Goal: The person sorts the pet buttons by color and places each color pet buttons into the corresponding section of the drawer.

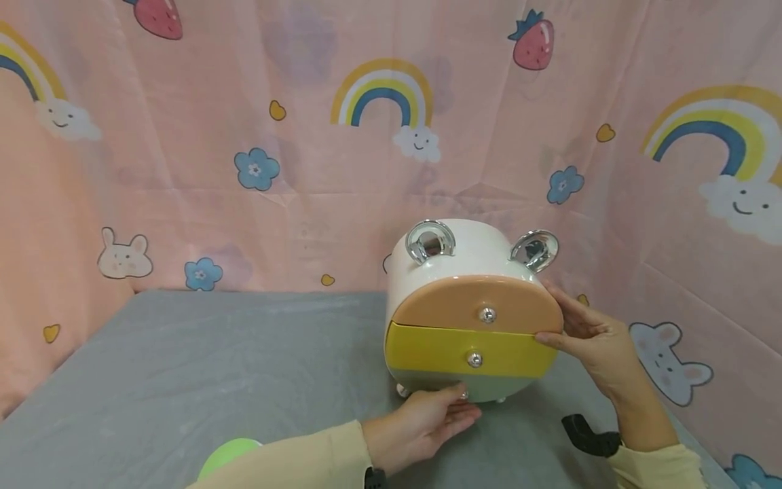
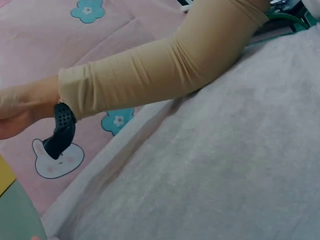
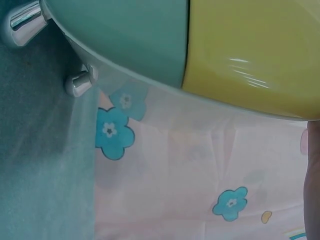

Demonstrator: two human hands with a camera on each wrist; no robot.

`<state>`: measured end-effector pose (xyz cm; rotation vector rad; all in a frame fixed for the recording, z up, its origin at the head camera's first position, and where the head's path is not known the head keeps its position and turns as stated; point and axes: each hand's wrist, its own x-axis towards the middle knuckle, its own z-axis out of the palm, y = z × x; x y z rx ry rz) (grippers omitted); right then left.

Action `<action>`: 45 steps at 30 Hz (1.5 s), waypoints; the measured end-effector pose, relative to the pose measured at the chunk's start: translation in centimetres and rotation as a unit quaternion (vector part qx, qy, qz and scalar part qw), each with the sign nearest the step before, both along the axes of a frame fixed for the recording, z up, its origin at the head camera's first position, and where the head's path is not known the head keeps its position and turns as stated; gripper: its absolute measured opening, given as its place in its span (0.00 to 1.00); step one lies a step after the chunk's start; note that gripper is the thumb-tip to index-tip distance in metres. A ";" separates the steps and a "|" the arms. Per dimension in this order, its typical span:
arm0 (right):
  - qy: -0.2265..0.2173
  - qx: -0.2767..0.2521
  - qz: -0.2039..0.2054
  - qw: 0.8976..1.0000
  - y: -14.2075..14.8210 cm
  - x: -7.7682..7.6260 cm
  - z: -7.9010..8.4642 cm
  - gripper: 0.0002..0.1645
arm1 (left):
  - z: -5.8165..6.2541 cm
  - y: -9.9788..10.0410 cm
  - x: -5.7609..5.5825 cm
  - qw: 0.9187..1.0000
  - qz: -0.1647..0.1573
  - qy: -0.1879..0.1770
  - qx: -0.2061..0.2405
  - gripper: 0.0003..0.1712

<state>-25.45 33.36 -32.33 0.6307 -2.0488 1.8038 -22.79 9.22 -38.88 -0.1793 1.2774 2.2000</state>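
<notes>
A white drawer box (image 1: pixel 470 248) shaped like an alarm clock stands on the grey cloth, with two chrome bell-like rings on top. Its front has an orange drawer (image 1: pixel 440 302), a yellow drawer (image 1: pixel 421 350) and a pale green bottom drawer (image 1: pixel 501 386), with silver knobs. My left hand (image 1: pixel 418 424) pinches the bottom drawer's knob (image 1: pixel 465 394), thumb above and fingers below, partly covering it. At the box's right side, my right hand (image 1: pixel 601 346) grips the edge, thumb on the front and fingers round the side. The right wrist view shows chrome feet (image 3: pixel 80 83) under the box.
A light green round object (image 1: pixel 229 454) lies at the front left, partly behind my left sleeve. Grey cloth (image 1: pixel 244 360) covers the table. Pink printed curtains (image 1: pixel 366 224) hang behind and on both sides, close to the box at the right.
</notes>
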 end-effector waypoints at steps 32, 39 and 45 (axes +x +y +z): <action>0.017 0.029 -0.057 0.998 -0.3 0.2 0.5 0.39 | -0.1 0.3 0.2 0.999 0.002 0.012 -0.032 0.21; 0.019 0.028 -0.059 0.998 -0.3 0.3 0.4 0.39 | -0.5 0.6 0.1 0.999 0.011 0.021 -0.028 0.21; 0.026 0.054 -0.077 0.995 -0.4 0.3 0.4 0.38 | -1.0 0.6 0.8 0.999 0.018 0.038 -0.028 0.19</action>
